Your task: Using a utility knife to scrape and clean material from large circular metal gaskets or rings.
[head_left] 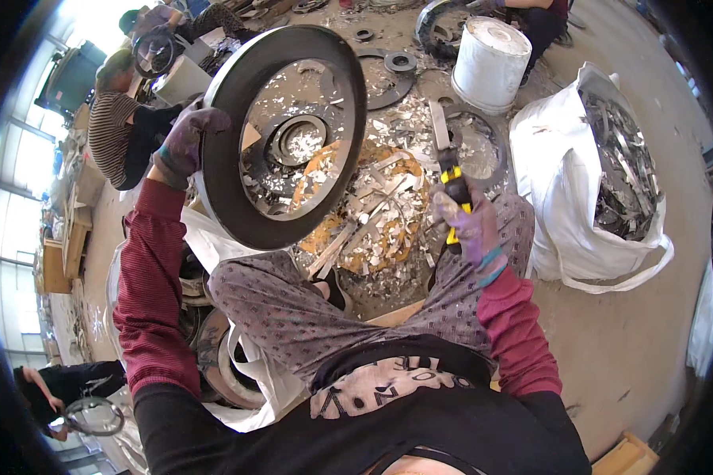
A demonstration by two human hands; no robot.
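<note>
My left hand (188,136), in a stained purple glove, grips the left edge of a large black ring (223,162). The ring is tilted up, and the floor shows through its wide opening. In my right hand (475,226), also gloved, is a yellow-and-black utility knife (456,190). Its broad pale blade (438,125) points away from me, apart from the ring. Beneath the ring and between my feet, pale strips and flakes (380,210) cover a yellowish patch on the floor.
A white bucket (491,67) stands upside down at the far right. Nearer, a white sack (558,182) holds dark strips. More rings (222,360) fill a sack at my left. Flat rings (483,150) lie ahead. Other people (115,119) sit at the far left; one (71,388) holds a ring.
</note>
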